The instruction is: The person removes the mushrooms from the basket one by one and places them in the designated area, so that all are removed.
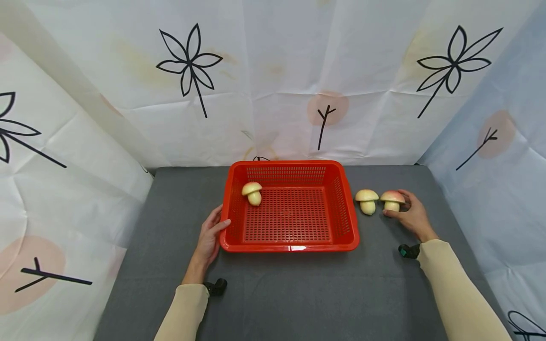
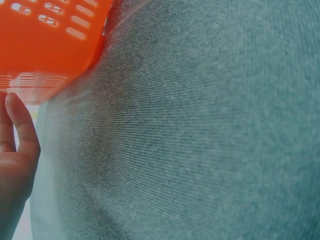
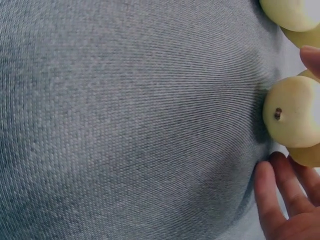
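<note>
A red perforated basket (image 1: 291,246) stands mid-table and holds one pale toy mushroom (image 1: 252,192) in its far left corner. My left hand (image 1: 219,218) lies on the grey cloth with relaxed fingers, thumb touching the basket's (image 2: 45,45) left front rim; the left wrist view shows one fingertip (image 2: 15,107) beside that corner. To the right of the basket stand two more mushrooms: a yellowish one (image 1: 367,201) and a red-tinged one (image 1: 392,199). My right hand (image 1: 401,204) curls round the red-tinged mushroom (image 3: 287,112), with fingers (image 3: 272,200) close below it.
The grey cloth-covered table (image 1: 298,293) is walled by white patterned paper (image 1: 273,85) at the back and both sides. The second mushroom (image 3: 290,12) sits close beside the held one.
</note>
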The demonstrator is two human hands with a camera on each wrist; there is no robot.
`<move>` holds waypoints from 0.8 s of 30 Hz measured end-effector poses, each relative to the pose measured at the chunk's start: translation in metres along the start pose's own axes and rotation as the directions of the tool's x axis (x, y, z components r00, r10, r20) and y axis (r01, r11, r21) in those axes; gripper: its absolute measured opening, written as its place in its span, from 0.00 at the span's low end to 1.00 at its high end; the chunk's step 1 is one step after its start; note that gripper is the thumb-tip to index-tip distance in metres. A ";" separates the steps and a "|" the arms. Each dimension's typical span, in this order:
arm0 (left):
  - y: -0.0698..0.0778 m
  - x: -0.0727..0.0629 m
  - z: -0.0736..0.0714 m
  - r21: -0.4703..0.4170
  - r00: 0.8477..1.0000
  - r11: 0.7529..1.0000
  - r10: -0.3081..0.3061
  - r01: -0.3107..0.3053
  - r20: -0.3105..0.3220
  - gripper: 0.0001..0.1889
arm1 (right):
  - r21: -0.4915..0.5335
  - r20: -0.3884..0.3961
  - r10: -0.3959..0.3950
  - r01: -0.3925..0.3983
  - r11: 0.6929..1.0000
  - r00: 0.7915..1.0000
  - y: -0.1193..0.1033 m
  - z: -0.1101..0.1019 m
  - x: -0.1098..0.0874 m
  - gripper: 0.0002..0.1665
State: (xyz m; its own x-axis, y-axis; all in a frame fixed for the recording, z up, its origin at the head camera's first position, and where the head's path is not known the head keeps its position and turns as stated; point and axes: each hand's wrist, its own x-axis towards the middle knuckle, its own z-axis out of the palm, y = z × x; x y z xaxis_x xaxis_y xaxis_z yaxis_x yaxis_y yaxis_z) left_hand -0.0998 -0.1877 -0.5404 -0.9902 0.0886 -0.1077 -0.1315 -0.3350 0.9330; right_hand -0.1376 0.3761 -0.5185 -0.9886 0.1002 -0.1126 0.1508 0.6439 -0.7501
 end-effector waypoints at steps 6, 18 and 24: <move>0.000 0.000 0.000 0.000 1.000 1.000 0.000 0.000 -0.006 0.30 | -0.023 0.008 0.006 -0.006 1.000 1.000 -0.002 -0.003 0.000 0.56; -0.001 0.001 0.001 0.009 1.000 1.000 0.004 -0.004 -0.016 0.29 | -0.033 0.010 0.028 -0.027 0.999 1.000 -0.003 -0.004 0.001 0.53; -0.001 0.000 0.002 0.003 1.000 1.000 -0.006 0.006 -0.025 0.29 | -0.047 0.002 0.023 -0.022 0.999 1.000 -0.002 -0.002 0.003 0.50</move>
State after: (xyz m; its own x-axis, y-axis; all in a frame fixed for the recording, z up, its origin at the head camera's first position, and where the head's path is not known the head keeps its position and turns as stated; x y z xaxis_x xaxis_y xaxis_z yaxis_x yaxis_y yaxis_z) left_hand -0.0998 -0.1855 -0.5411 -0.9903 0.0671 -0.1218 -0.1373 -0.3318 0.9333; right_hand -0.1405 0.3768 -0.5156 -0.9849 0.1134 -0.1307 0.1729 0.6761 -0.7162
